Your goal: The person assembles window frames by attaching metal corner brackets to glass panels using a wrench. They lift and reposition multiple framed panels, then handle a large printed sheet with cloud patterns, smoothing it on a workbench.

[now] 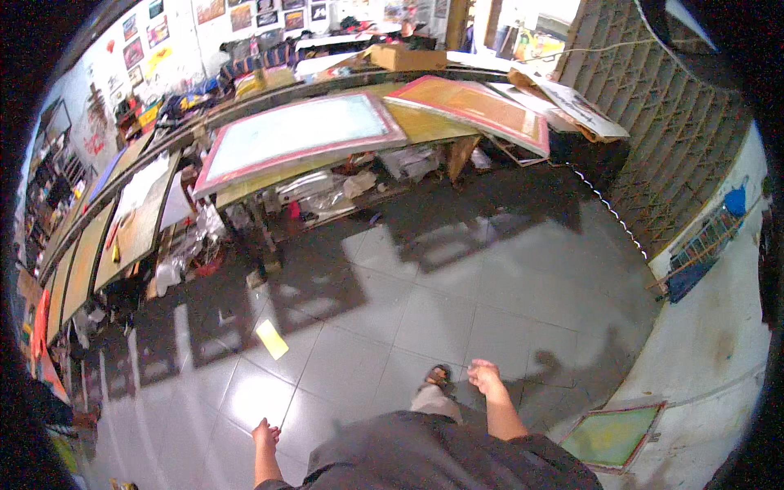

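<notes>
Yellow paper (272, 339) lies on the grey tiled floor (367, 335), beyond the left hand (265, 434), whose loosely curled fingers seem to hold nothing. The right hand (483, 376) is bent tighter; whether it pinches something small, I cannot tell. The step looks like walking: best to place the foot (439, 374) right of that slippery-looking paper and swing wide of the green framed screen (612, 435) at near right.

Downward fisheye view from head
</notes>
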Demonstrator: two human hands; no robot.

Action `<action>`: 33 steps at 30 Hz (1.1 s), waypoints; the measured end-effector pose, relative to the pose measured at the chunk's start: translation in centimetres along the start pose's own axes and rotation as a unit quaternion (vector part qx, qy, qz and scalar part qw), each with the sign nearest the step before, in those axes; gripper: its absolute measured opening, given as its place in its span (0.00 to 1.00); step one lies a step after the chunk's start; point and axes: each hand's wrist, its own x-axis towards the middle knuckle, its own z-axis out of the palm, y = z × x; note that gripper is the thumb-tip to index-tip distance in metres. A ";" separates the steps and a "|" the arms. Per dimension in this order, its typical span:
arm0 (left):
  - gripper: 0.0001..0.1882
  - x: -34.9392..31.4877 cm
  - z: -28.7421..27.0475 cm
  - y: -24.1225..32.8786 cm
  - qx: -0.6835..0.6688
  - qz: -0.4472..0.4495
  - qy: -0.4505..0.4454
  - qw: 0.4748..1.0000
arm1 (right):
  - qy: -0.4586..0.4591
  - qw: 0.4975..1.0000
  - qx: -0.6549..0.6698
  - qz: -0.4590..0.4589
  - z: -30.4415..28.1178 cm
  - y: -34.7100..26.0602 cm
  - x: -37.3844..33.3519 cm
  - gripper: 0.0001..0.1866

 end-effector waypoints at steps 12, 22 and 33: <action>0.08 -0.3 6.0 9.0 -0.026 0.058 0.003 0.998 | -0.053 0.984 -0.024 -0.168 4.2 1.2 9.4 0.22; 0.14 2.5 12.2 25.3 0.091 0.209 0.018 0.974 | -0.019 0.999 0.030 -0.006 10.8 -9.7 14.5 0.11; 0.12 3.9 14.0 36.0 0.030 0.450 0.190 0.872 | 0.000 0.980 0.197 -0.043 22.4 -33.0 17.0 0.07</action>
